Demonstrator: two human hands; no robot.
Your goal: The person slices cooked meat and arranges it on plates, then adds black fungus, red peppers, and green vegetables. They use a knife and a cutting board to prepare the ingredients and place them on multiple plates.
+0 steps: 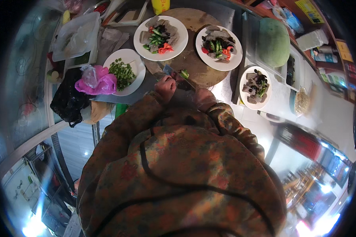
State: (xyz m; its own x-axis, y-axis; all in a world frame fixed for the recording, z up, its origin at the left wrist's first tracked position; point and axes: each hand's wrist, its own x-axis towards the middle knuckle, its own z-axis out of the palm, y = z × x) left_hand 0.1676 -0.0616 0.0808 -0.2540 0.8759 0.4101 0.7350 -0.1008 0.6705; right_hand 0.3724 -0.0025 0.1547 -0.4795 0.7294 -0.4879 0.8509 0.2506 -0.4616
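At the near edge of a round wooden chopping board (195, 75), my right hand (206, 98) is closed around what looks like a kitchen knife (169, 70). Its blade slants up and left between my hands, and the grip is mostly hidden. My left hand (165, 88) is beside the blade with curled fingers; whatever is under them is hidden. Cut green pepper pieces (184, 73) lie on the board just past the blade. Two white plates, a left one (179, 53) and a right one (203, 60), hold grey slices, black fungus, green pepper and red pepper.
Left of the board are a plate of chopped greens (121, 74), a pink plastic bag (98, 83), a black bag (69, 96) and a plastic tub (77, 38). On the right counter stand an oval plate (255, 103) of food and a large green melon (273, 43).
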